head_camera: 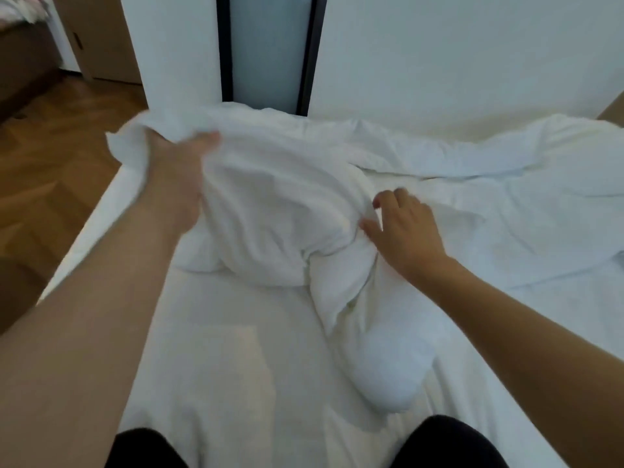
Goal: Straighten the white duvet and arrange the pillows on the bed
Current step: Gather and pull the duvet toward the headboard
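Head view: the white duvet (277, 204) is bunched at centre on the bed (216, 366), its far corner gripped by the left hand (179, 160) at 10 o'clock. The right hand (401, 228) is laid on the folds at 3 o'clock, fingers loosely spread, nothing clearly held. Risk: if pulled one-handed, the bunch could be twisted tighter or dragged off the left edge. Counted: one duvet, one pillow (391, 373) at 5 o'clock, part-buried; two hands.

No readable text, label or sign shows.
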